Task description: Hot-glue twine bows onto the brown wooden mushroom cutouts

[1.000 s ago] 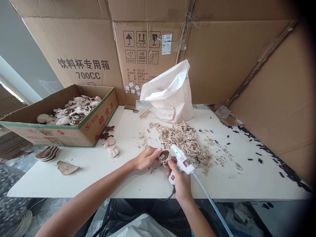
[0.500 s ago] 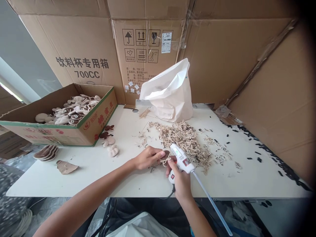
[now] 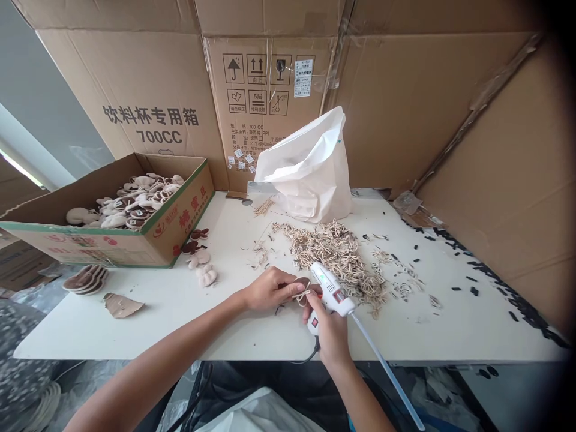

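My left hand (image 3: 269, 289) pinches a small brown-and-cream mushroom-shaped piece (image 3: 302, 283), which has a tan twine bow (image 3: 301, 294) on its front. My fingers cover part of the piece. My right hand (image 3: 327, 334) grips a white hot glue gun (image 3: 332, 294), whose nozzle end is right beside the bow. A long clear glue stick (image 3: 387, 378) runs from the gun's rear toward the lower right. Just behind the gun lies a heap of tan twine bows (image 3: 330, 255).
A low cardboard box (image 3: 180, 225) holds several mushroom pieces at the left of the white table (image 3: 90, 333). Nearby lie stacked and loose pieces. A white bag (image 3: 306, 171) stands at the back, with black scraps (image 3: 472, 291) at the right and cardboard walls behind.
My left fingers have slid slightly right over the brown piece, covering more of it. The glue gun and my right hand stay nearly still.
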`<state>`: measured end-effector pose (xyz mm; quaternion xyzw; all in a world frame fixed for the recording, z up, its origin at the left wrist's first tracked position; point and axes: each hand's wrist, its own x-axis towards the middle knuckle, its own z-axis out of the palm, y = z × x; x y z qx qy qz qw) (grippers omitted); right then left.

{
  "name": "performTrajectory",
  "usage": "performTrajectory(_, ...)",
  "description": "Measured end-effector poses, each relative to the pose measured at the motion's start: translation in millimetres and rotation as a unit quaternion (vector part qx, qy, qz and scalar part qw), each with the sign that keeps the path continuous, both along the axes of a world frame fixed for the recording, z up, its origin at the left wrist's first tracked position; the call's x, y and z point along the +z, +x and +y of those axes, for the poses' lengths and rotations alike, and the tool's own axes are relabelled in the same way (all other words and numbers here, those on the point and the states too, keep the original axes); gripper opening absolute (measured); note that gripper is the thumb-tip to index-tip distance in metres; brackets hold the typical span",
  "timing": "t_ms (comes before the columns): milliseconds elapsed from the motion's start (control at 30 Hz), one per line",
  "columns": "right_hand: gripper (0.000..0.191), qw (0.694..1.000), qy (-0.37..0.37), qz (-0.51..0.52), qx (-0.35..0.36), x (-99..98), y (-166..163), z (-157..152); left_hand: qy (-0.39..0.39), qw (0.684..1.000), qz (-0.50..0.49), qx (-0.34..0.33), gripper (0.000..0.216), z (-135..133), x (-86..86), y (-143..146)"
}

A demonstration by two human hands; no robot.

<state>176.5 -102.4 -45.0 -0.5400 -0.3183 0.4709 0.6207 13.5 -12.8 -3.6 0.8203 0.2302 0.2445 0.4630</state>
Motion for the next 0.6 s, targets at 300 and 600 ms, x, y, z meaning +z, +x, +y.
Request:
performTrajectory(300,0.037,1.000,0.006,0.000,-0.004,0.4,-0.5,-0.4,-0.070,0.997,-0.024,0.003,0.066,-1.0,-3.0,-1.1)
performTrajectory(600,0.036,1.000,0.001,0.001,-0.001,0.8,0.1,-0.6,-0.057,0.998,-0.020,0.017,0.067,-0.9,-4.4,-0.4)
